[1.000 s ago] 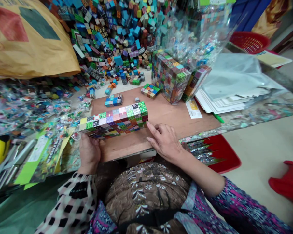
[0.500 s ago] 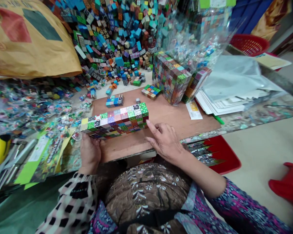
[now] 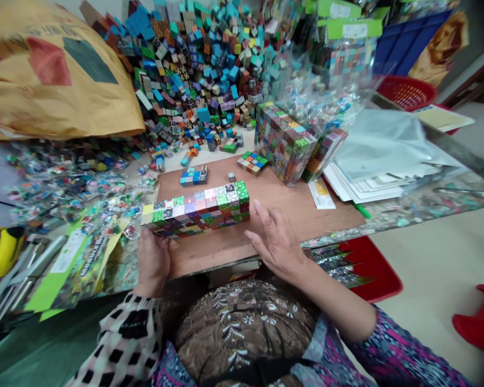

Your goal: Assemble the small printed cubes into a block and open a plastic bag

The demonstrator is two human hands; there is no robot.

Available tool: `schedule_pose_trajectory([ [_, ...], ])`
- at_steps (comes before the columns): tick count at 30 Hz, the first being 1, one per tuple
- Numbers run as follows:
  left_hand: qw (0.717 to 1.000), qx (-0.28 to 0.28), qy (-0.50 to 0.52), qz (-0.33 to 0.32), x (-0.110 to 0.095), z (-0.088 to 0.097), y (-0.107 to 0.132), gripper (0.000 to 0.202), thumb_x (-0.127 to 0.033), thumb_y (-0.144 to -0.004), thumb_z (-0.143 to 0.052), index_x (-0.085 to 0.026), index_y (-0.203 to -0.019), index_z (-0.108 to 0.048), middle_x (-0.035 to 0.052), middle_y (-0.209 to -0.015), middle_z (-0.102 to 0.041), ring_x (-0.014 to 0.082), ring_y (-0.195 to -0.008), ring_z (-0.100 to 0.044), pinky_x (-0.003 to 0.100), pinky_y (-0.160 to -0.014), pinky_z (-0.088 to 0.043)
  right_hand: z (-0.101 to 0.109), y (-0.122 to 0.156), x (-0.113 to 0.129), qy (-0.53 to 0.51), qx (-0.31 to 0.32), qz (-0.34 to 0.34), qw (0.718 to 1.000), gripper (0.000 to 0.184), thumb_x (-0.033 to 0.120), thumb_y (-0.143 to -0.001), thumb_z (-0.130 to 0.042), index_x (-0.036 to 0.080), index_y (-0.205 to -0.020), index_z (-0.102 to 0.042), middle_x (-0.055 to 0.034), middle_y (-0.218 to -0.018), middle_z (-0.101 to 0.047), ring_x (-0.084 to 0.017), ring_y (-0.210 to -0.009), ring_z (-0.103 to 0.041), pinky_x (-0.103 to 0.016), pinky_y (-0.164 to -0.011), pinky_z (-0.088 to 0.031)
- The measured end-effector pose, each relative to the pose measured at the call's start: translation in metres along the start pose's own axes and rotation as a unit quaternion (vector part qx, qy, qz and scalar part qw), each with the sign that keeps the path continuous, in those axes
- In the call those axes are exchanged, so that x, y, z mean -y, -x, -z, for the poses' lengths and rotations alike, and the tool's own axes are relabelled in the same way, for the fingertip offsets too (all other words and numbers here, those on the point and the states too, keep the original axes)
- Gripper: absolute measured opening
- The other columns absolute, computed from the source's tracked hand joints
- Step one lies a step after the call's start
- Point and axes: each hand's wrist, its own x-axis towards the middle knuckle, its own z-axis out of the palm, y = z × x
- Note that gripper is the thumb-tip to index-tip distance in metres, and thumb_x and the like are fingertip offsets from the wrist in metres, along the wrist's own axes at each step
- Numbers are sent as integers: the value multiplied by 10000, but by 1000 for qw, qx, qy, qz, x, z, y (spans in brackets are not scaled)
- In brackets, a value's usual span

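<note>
We are squaring up the cube block (image 3: 197,208) on the wooden board (image 3: 282,196). Our left hand (image 3: 153,260) is gripping the block's near-left end; our right hand (image 3: 276,239) is lying released, fingers spread, just beside its right end. Next, we judge, both ends need even pressing. Beyond the block, loose cubes (image 3: 201,64) are piling up.

Left hand (image 3: 153,260): fingertips hidden under cube block (image 3: 199,208). Red stool (image 3: 478,322): cut off at right edge. Cube pile (image 3: 201,59), upper centre: prints too small to tell.
</note>
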Motion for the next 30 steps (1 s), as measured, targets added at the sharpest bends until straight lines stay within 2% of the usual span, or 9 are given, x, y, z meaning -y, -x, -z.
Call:
schedule_pose_trajectory([
  [4, 997, -42, 61, 2, -2, -7, -1, 400, -555, -877, -641, -225, -1102, -661, 68, -1193, -687, 189, -1159, -595, 275, -1004, -476, -12, -4, -9, -189, 1, -119, 975, 772, 505, -985, -482, 238, -1605, -107, -192, -1472, -428, -303, -1340, -435, -517, -1062, -416],
  [6, 996, -33, 77, 12, -8, -8, -1, 436, -597, -831, -673, -242, -1084, -681, 59, -1164, -702, 192, -1156, -606, 281, -983, -500, -23, -9, -16, -312, 11, -196, 930, 797, 598, -962, -468, 247, -1600, -144, -175, -1555, -368, -294, -1406, -388, -525, -1103, -383],
  [10, 995, 4, 94, 40, -21, -9, 0, 513, -680, -858, -578, -254, -1120, -691, 77, -1134, -720, 224, -1176, -614, 352, -998, -524, -41, -28, -19, -499, 3, -305, 811, 845, 782, -903, -350, 263, -1567, -290, -93, -1609, -332, -232, -1480, -285, -471, -1207, -222],
  [14, 992, -9, 104, 66, -17, -8, 3, 523, -691, -877, -542, -282, -1173, -677, 59, -1253, -684, 230, -1284, -557, 377, -1075, -482, -47, -47, -8, -578, 4, -327, 747, 866, 872, -834, -325, 302, -1467, -485, -35, -1541, -454, -234, -1452, -347, -465, -1215, -211],
  [17, 990, -30, 114, 81, -8, -7, 5, 518, -647, -889, -568, -310, -1278, -627, 23, -1414, -588, 206, -1386, -461, 365, -1172, -377, -51, -50, -2, -600, -10, -333, 728, 824, 872, -826, -357, 301, -1372, -592, -30, -1452, -560, -255, -1422, -399, -491, -1202, -243],
  [21, 987, -34, 134, 87, -1, -5, 8, 484, -609, -891, -589, -351, -1299, -619, -1, -1451, -555, 211, -1447, -379, 398, -1241, -256, -60, -47, 1, -599, -48, -362, 713, 711, 845, -831, -415, 330, -1243, -681, 3, -1383, -620, -234, -1424, -397, -469, -1216, -226],
  [25, 985, -32, 134, 101, 6, 0, 10, 446, -606, -886, -585, -362, -1254, -653, 2, -1422, -581, 247, -1466, -347, 452, -1243, -261, -63, -47, 4, -600, -60, -370, 707, 687, 843, -805, -474, 335, -1209, -697, 11, -1375, -625, -224, -1421, -402, -447, -1227, -219],
  [28, 985, -48, 133, 103, 10, 3, 12, 487, -604, -876, -604, -349, -1290, -634, 16, -1433, -571, 246, -1486, -305, 423, -1255, -214, -64, -47, 5, -594, -63, -381, 706, 693, 835, -798, -499, 327, -1229, -687, 11, -1401, -603, -224, -1444, -363, -446, -1238, -188],
  [30, 986, -29, 134, 97, 9, 4, 14, 524, -604, -884, -596, -337, -1335, -606, 23, -1453, -552, 243, -1489, -296, 397, -1259, -191, -65, -45, 4, -590, -58, -393, 704, 697, 823, -813, -493, 323, -1265, -667, 14, -1410, -595, -216, -1464, -323, -445, -1246, -148],
])
